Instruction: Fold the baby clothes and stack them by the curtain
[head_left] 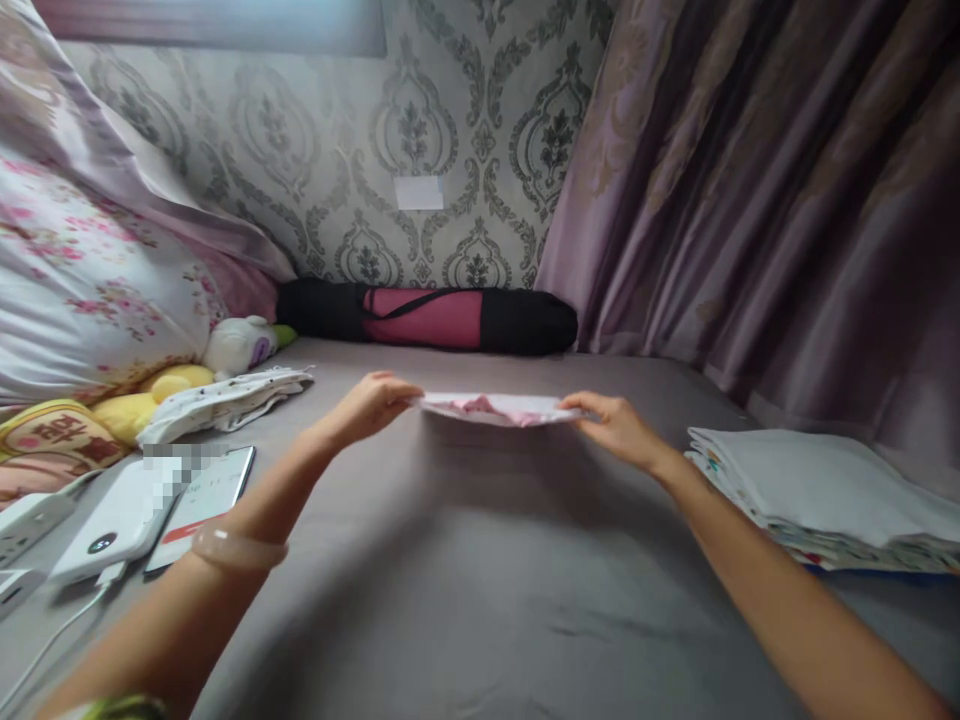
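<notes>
Between my hands a folded white cloth (495, 408) with pink patches is stretched out, held a little above the grey bed sheet (510, 600). My left hand (379, 405) pinches its left end, fingers closed. At the right end my right hand (611, 425) grips the edge between thumb and fingers. I see the cloth nearly edge-on, so most of its face is hidden. Its shadow falls on the sheet below. Off to the right lies a stack of folded white cloths (817, 490), some with coloured prints.
A black and pink long bag (427, 318) lies against the wall. On the left are a floral pillow (97, 290), plush toys (240, 345), a crumpled white cloth (217, 400), a phone (217, 490) and a white power bank (112, 530) with a cable. Curtains (750, 180) hang at right.
</notes>
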